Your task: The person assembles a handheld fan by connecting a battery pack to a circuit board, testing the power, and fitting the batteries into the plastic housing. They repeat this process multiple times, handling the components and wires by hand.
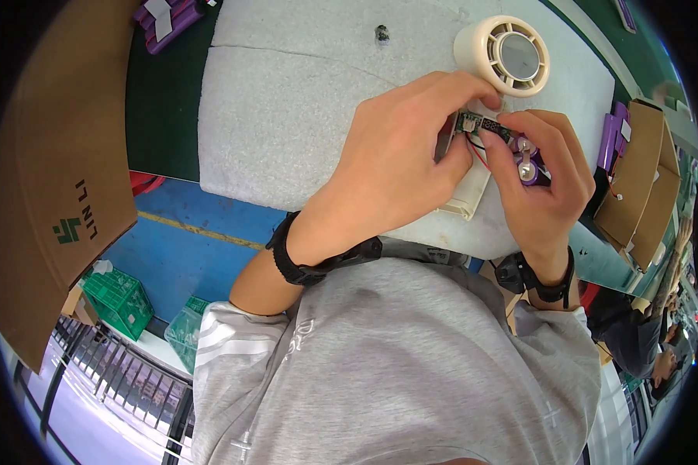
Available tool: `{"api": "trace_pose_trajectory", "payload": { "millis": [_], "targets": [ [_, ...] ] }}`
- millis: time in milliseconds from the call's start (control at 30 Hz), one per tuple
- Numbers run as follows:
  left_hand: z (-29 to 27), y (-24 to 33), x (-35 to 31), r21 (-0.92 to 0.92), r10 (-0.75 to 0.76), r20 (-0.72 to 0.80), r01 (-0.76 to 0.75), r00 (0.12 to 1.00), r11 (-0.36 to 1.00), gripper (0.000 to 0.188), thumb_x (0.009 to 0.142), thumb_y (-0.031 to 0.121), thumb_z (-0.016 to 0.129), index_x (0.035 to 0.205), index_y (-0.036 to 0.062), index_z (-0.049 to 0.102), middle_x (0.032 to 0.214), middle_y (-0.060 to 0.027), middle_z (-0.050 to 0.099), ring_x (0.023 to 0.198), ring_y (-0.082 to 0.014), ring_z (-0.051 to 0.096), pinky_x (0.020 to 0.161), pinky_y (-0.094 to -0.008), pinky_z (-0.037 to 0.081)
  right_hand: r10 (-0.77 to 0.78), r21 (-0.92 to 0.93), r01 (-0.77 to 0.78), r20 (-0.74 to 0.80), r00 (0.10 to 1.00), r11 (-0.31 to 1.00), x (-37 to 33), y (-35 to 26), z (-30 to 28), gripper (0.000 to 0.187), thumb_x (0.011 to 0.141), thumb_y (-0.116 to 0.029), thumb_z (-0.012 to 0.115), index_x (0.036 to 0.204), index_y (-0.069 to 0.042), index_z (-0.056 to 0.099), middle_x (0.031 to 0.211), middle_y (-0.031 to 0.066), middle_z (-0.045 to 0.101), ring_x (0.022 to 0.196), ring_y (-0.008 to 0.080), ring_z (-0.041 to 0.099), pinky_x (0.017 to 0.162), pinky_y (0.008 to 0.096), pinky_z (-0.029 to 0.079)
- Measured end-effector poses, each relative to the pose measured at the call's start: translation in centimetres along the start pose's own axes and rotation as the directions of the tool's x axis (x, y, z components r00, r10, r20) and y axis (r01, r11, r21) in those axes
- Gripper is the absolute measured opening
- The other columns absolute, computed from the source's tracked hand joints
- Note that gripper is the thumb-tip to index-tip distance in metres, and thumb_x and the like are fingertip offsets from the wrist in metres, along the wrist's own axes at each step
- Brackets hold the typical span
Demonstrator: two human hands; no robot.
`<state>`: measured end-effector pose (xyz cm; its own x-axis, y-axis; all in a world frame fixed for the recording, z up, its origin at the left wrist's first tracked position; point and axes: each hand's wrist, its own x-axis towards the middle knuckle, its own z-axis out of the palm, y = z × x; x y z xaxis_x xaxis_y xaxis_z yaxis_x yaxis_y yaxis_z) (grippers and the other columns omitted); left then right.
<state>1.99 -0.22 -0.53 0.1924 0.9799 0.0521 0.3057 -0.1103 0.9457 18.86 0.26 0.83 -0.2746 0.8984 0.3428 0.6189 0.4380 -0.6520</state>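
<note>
Pinching the circuit board (481,124) with left hand (399,167), right hand (547,182) gripping 2 purple cells (527,159). Those thin wires (479,152) at 6 o'clock of the board could snap if tugged.

Green workbench (159,116), covered mid-way by a white foam pad (287,116). On the pad's far right corner, a cream round fan housing (504,56), grille up. Beyond the pad's far left corner, purple battery cells (167,19) on the green top. Right of the pad, more purple cells (613,136) beside brown cardboard pieces (644,170).
</note>
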Motion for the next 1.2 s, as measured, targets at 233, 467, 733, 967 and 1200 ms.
{"api": "trace_pose_trajectory", "payload": {
  "millis": [233, 467, 733, 967, 1200],
  "targets": [
    [0.19, -0.24, 0.01, 0.003, 0.018, -0.028, -0.018, 0.999, 1.000, 0.038, 0.072, -0.001, 0.059, 0.109, 0.0094, 0.062, 0.082, -0.0055, 0.064, 0.063, -0.0151, 0.059, 0.060, -0.0260, 0.048, -0.048, -0.030, 0.047, -0.040, 0.998, 0.998, 0.21, 0.18, 0.08, 0.024, 0.066, 0.000, 0.080, 0.088, -0.005, 0.072, 0.080, 0.0059, 0.062, 0.062, 0.0138, 0.059, 0.050, 0.0238, 0.045],
    [0.21, -0.36, -0.01, -0.006, 0.020, -0.039, -0.020, 0.999, 1.000, 0.038, 0.073, 0.000, 0.059, 0.109, 0.0098, 0.062, 0.082, -0.0057, 0.064, 0.063, -0.0154, 0.060, 0.060, -0.0262, 0.049, -0.064, 0.002, 0.064, -0.056, 0.996, 0.998, 0.24, 0.41, 0.18, 0.023, 0.067, 0.001, 0.080, 0.088, -0.003, 0.071, 0.081, 0.0073, 0.063, 0.063, 0.0127, 0.059, 0.051, 0.0232, 0.045],
    [0.23, -0.53, -0.07, -0.036, 0.033, -0.055, -0.035, 0.998, 0.999, 0.036, 0.073, -0.002, 0.059, 0.108, 0.0095, 0.062, 0.082, -0.0057, 0.064, 0.063, -0.0155, 0.061, 0.061, -0.0267, 0.049, -0.011, 0.043, 0.012, -0.015, 1.000, 0.999, 0.25, 0.42, 0.04, 0.021, 0.068, 0.002, 0.079, 0.087, -0.002, 0.070, 0.082, 0.0074, 0.063, 0.063, 0.0113, 0.058, 0.052, 0.0220, 0.044],
    [0.19, -0.80, -0.07, -0.034, 0.043, -0.040, -0.045, 0.998, 0.998, 0.036, 0.073, -0.002, 0.059, 0.108, 0.0089, 0.062, 0.084, -0.0065, 0.065, 0.066, -0.0161, 0.063, 0.063, -0.0264, 0.051, 0.008, 0.076, -0.009, 0.008, 1.000, 0.997, 0.39, 0.55, 0.05, 0.019, 0.069, 0.002, 0.077, 0.087, 0.000, 0.069, 0.081, 0.0068, 0.063, 0.063, 0.0102, 0.057, 0.053, 0.0213, 0.043],
    [-0.42, -0.40, -0.15, -0.068, 0.038, -0.018, -0.039, 0.999, 0.997, 0.039, 0.074, -0.003, 0.059, 0.111, 0.0082, 0.064, 0.088, -0.0074, 0.068, 0.067, -0.0182, 0.064, 0.063, -0.0272, 0.052, 0.063, 0.016, -0.064, 0.052, 0.997, 0.998, 0.57, -0.06, -0.23, 0.017, 0.071, 0.003, 0.076, 0.087, 0.001, 0.069, 0.079, 0.0063, 0.063, 0.065, 0.0102, 0.057, 0.056, 0.0211, 0.044]
  ]
}}
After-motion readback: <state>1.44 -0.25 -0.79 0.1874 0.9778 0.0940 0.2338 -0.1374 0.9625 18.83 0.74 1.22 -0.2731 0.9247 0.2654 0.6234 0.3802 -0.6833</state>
